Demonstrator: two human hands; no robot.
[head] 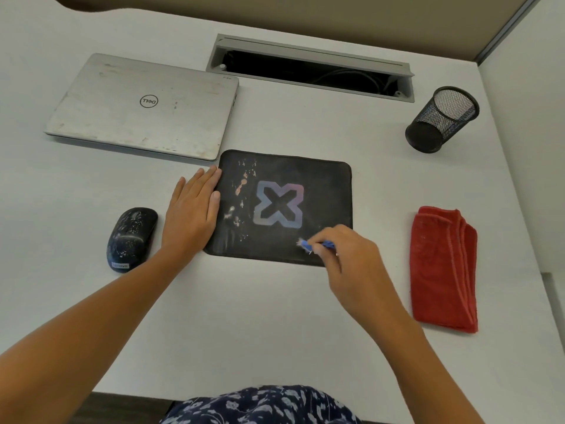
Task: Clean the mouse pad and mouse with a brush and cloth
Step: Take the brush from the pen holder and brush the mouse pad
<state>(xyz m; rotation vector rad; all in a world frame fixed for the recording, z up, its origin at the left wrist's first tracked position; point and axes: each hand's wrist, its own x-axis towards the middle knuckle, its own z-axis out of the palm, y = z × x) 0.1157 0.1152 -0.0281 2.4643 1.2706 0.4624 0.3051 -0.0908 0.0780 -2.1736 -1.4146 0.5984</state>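
We log a black mouse pad point(284, 206) mid-desk point(275, 316), our left hand point(192, 212) flat on its edge with fingers released, right hand point(348, 258) grasping a blue brush point(312, 244) on its near corner, speckled mouse point(131, 238) left, red cloth point(443, 267) right.

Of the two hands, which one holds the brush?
The right hand: it grips the blue brush over the mouse pad's near right corner. The left hand lies flat and empty on the pad's left edge.

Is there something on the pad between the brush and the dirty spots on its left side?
Nothing visible. The brush in the right hand is at the pad's near right corner; only bare pad lies before the spots. The left hand rests beyond them.
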